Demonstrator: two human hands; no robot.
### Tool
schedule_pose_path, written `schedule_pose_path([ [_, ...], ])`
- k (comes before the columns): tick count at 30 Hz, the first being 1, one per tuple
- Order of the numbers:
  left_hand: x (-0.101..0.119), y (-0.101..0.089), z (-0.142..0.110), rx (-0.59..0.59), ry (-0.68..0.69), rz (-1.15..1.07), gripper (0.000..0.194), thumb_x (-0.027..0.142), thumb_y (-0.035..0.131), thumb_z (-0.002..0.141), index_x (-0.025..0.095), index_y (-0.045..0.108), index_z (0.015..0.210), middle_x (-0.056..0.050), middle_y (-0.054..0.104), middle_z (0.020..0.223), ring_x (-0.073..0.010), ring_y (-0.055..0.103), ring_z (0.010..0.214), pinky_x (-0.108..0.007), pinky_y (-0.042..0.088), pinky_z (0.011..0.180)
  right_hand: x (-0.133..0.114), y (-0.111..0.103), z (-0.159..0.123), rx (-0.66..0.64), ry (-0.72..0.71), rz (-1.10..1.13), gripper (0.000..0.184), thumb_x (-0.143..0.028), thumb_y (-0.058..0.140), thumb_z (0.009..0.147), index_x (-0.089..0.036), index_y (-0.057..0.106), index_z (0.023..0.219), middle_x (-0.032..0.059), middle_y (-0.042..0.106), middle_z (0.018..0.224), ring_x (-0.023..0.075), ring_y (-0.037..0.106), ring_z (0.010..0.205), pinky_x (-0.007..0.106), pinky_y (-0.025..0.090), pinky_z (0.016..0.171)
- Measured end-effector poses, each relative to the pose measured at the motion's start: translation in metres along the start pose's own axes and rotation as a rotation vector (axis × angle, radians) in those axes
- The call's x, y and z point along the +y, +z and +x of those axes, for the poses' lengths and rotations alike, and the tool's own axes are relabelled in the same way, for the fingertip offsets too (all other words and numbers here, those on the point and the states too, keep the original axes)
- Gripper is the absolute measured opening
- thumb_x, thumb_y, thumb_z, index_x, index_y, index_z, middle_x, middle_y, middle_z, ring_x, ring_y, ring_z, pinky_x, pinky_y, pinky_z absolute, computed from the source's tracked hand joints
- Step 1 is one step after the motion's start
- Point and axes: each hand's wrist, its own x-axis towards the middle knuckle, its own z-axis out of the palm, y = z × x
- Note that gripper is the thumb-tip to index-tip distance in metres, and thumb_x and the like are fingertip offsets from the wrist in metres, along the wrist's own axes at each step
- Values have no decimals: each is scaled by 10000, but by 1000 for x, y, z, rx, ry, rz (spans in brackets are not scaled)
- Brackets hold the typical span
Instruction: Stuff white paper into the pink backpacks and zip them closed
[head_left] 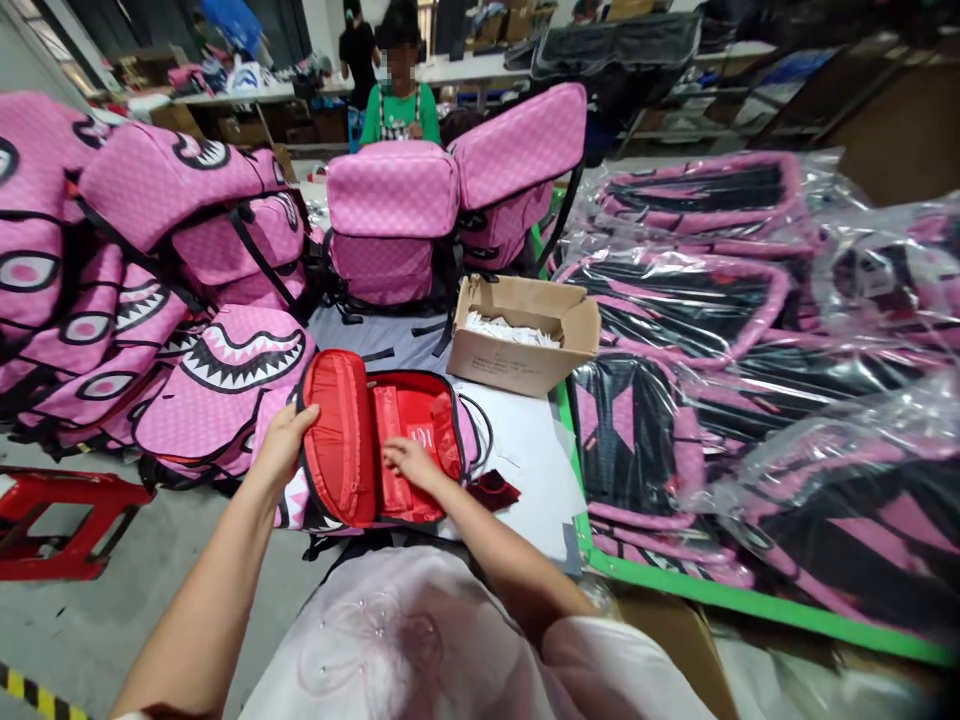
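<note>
A pink backpack with a red lining (435, 410) lies unzipped in front of me, its front panel (330, 430) folded over to the left. At that panel's outer edge, my left hand (289, 438) is closed, thumb on the red side and fingers mostly hidden behind. My right hand (412, 464) reaches inside, its bent fingers apart against the red inner pocket; nothing shows in them. A white printed label (420, 436) is visible on the lining just beyond that hand. Beside the bag's right side lies a small dark red piece (495, 490).
A cardboard box (517, 355) of white slips stands behind the bag. Pink backpacks (394, 190) pile up behind and left. Plastic-wrapped bags (675, 290) fill the right, past a green table edge (675, 600). A red stool (67, 525) stands left; a person in green (409, 110) is across.
</note>
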Motion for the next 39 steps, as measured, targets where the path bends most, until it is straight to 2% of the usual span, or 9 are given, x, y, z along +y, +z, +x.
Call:
schedule_pose_path([
  [3, -5, -10, 0, 33, -6, 1, 572, 425, 865, 529, 98, 701, 968, -88, 754, 839, -284, 713, 852, -382, 561, 826, 6, -68, 2, 146, 69, -57, 196, -298, 522, 936, -191, 660, 1024, 61, 729, 920, 159, 677, 728, 261, 538, 600],
  [7, -4, -26, -4, 54, -41, 24, 608, 417, 870, 532, 112, 707, 1032, -86, 760, 851, -293, 723, 869, -374, 576, 828, 26, -185, -8, 601, 171, -232, 324, -301, 405, 902, -165, 626, 1095, 114, 710, 1008, 189, 683, 825, 300, 537, 705],
  [10, 4, -42, -9, 95, -68, 70, 586, 404, 867, 548, 132, 714, 1043, -80, 763, 853, -300, 728, 885, -359, 588, 821, 62, -234, -28, 823, 320, -405, 304, -287, 468, 834, -118, 675, 979, 142, 701, 912, 272, 669, 889, 390, 519, 798],
  [14, 13, -49, -5, 105, -109, 138, 571, 395, 866, 548, 143, 709, 1036, -79, 767, 874, -315, 731, 890, -376, 603, 802, 106, -243, -45, 919, 433, -613, 370, -277, 543, 828, -93, 684, 1117, 228, 648, 1148, 368, 569, 1116, 491, 431, 945],
  [18, 11, -34, 5, 24, -139, 162, 578, 333, 868, 545, 142, 699, 1065, -91, 770, 922, -314, 728, 921, -373, 602, 812, 120, -237, -39, 905, 378, -801, 447, -292, 545, 892, -93, 603, 1287, 241, 507, 1380, 385, 413, 1286, 506, 312, 1056],
  [23, 6, -27, 8, 27, -130, 187, 593, 371, 870, 549, 127, 710, 1065, -109, 770, 924, -324, 729, 921, -376, 608, 805, 123, -226, -28, 733, 281, -943, 378, -307, 490, 958, -134, 624, 1267, 162, 611, 1231, 271, 507, 1159, 342, 360, 985],
  [27, 0, -38, 11, 48, -177, 177, 631, 419, 858, 583, 128, 703, 1121, -105, 775, 916, -321, 736, 911, -369, 615, 791, 127, -226, -30, 817, 390, -1016, 448, -319, 454, 971, -99, 544, 1350, 207, 515, 1364, 327, 467, 1220, 394, 359, 970],
  [31, -7, -49, 16, 41, -204, 168, 639, 418, 863, 597, 148, 700, 1153, -97, 779, 936, -313, 738, 925, -334, 622, 772, 125, -252, -24, 827, 551, -1038, 481, -380, 499, 953, -71, 549, 1318, 239, 590, 1244, 355, 552, 1130, 438, 392, 896],
  [39, -9, -51, 17, -2, -178, 170, 634, 437, 857, 628, 177, 693, 1182, -81, 774, 1025, -296, 720, 1004, -304, 606, 834, 110, -291, 4, 630, 622, -1082, 216, -337, 588, 903, -190, 682, 1030, 89, 716, 935, 230, 668, 861, 329, 406, 748],
])
